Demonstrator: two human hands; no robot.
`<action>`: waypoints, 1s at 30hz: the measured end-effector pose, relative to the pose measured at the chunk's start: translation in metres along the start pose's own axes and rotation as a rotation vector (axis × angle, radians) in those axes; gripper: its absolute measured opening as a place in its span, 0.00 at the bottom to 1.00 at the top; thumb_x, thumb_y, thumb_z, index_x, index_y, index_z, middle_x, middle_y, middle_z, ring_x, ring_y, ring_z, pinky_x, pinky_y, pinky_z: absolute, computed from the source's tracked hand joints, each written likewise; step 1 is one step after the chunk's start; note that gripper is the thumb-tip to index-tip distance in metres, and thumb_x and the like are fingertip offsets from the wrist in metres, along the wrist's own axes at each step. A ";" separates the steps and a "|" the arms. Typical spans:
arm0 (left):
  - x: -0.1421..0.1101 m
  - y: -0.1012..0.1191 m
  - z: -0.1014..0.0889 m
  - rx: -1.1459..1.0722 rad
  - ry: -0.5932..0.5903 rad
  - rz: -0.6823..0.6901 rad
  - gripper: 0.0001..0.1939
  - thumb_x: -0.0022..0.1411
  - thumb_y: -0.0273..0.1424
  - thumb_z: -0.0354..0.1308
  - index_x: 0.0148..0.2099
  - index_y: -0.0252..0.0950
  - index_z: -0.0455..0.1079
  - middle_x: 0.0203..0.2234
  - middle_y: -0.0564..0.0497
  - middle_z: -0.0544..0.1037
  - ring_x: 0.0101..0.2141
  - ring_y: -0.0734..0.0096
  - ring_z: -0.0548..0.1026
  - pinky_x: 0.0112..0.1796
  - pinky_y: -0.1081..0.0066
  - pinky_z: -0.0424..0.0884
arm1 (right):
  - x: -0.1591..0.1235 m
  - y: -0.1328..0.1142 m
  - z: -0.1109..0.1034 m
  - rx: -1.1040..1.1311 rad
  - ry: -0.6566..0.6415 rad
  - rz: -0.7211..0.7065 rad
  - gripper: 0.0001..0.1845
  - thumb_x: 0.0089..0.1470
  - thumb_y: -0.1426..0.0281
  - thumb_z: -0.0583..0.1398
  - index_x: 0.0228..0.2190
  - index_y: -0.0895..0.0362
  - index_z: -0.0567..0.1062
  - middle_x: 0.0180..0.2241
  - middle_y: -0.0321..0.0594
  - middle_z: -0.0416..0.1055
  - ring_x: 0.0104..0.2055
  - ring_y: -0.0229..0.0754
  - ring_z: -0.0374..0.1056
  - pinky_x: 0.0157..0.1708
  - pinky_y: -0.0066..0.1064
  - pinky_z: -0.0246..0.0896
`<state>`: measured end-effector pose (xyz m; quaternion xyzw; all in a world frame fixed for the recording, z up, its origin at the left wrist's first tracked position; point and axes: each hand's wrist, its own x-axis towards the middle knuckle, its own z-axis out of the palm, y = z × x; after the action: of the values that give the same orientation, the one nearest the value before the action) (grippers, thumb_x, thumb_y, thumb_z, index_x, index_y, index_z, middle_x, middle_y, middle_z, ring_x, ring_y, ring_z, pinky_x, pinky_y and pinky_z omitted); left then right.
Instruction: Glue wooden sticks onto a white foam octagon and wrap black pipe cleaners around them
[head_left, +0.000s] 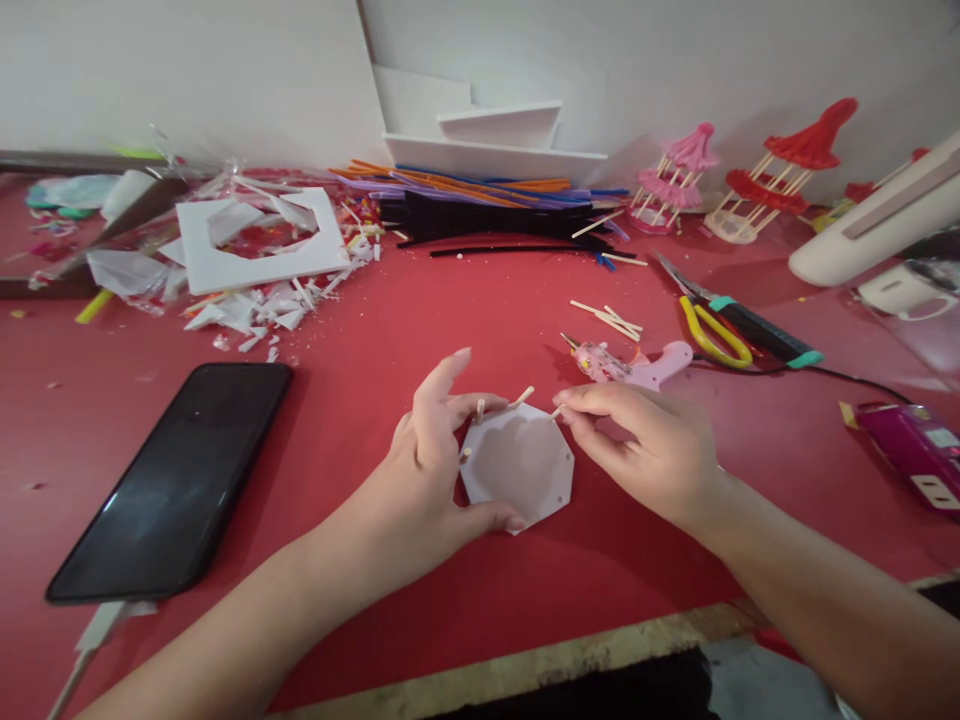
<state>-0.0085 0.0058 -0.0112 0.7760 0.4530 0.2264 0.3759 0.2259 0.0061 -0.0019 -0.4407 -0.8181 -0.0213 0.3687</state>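
A white octagonal foam board piece (521, 465) lies on the red table in front of me. Several short wooden sticks stand in holes along its far and left edges, and bare holes show on its right side. My left hand (435, 455) grips the board's left side, thumb on the near edge and index finger raised. At the far right corner, my right hand (649, 440) pinches a thin wooden stick (556, 412), its lower end at the board. Whether that end sits inside a hole I cannot tell.
Beyond my right hand lie a pink glue gun (637, 365), loose sticks (611, 320), pliers (716, 330) and a cutter (765, 330). A phone (176, 475) rests at left. Foam scraps (247, 305), pipe cleaners (495, 210) and two small tiered models (787, 175) line the back.
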 end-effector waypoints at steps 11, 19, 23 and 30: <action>-0.001 -0.002 0.001 0.009 0.019 0.016 0.64 0.47 0.39 0.73 0.70 0.46 0.28 0.60 0.35 0.65 0.59 0.41 0.66 0.48 0.46 0.74 | -0.001 -0.001 0.000 0.003 0.008 0.003 0.08 0.56 0.77 0.61 0.34 0.52 0.74 0.34 0.37 0.81 0.35 0.40 0.79 0.34 0.28 0.75; 0.000 -0.005 0.003 -0.039 0.019 0.028 0.64 0.47 0.38 0.73 0.70 0.45 0.28 0.58 0.35 0.68 0.57 0.41 0.68 0.48 0.43 0.72 | -0.004 -0.001 0.004 0.048 0.034 -0.011 0.07 0.56 0.79 0.62 0.35 0.55 0.74 0.34 0.39 0.81 0.35 0.37 0.78 0.36 0.24 0.74; 0.000 -0.009 0.004 -0.027 0.027 0.065 0.63 0.48 0.37 0.72 0.69 0.48 0.26 0.57 0.36 0.68 0.56 0.43 0.69 0.48 0.43 0.72 | 0.001 -0.001 -0.006 0.109 0.024 0.015 0.09 0.56 0.77 0.62 0.39 0.56 0.75 0.36 0.40 0.80 0.33 0.35 0.76 0.35 0.25 0.73; -0.002 -0.007 0.007 0.058 0.083 0.079 0.61 0.50 0.37 0.72 0.69 0.50 0.28 0.57 0.39 0.68 0.56 0.45 0.68 0.46 0.48 0.72 | 0.043 0.067 -0.030 -0.195 -0.032 0.244 0.05 0.53 0.70 0.64 0.35 0.53 0.78 0.34 0.38 0.79 0.29 0.39 0.73 0.32 0.32 0.71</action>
<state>-0.0081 0.0029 -0.0210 0.7938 0.4437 0.2596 0.3249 0.2788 0.0665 0.0272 -0.5708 -0.7584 -0.0485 0.3109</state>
